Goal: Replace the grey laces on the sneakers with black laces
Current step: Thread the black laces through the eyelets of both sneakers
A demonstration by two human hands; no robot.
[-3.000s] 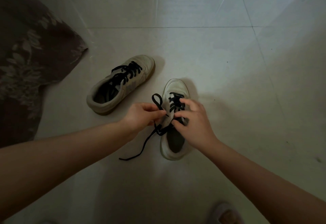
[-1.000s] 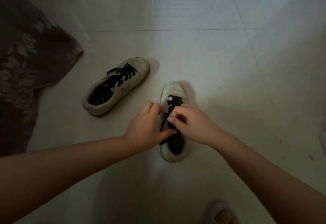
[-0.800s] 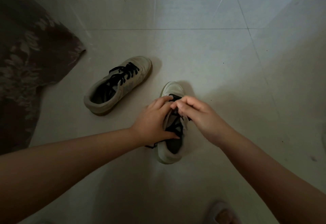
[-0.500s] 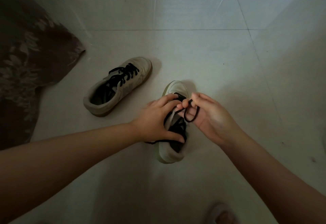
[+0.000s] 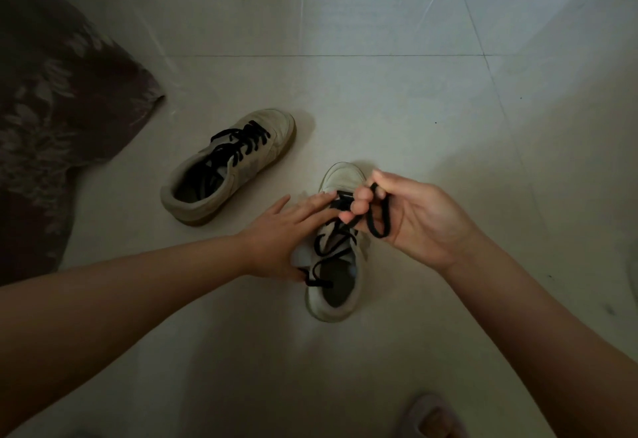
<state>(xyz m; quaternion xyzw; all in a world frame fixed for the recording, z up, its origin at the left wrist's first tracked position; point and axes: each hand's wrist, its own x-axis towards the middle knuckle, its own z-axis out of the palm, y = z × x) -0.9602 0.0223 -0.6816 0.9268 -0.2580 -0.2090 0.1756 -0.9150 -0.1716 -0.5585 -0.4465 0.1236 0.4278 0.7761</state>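
Right hand (image 5: pixel 419 220) pinched a black lace (image 5: pixel 378 220) loop while left hand (image 5: pixel 286 230), fingers straight, pressed the near sneaker (image 5: pixel 336 294) on the floor (image 5: pixel 397 102).

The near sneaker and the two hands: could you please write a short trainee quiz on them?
1. Which hand pinches the black lace?
2. True or false: the left hand lifts the near sneaker off the floor.
3. The far sneaker has ___ laces.

Key:
1. The right hand, holding a loop.
2. False; it rests on the sneaker with fingers straight.
3. Black.
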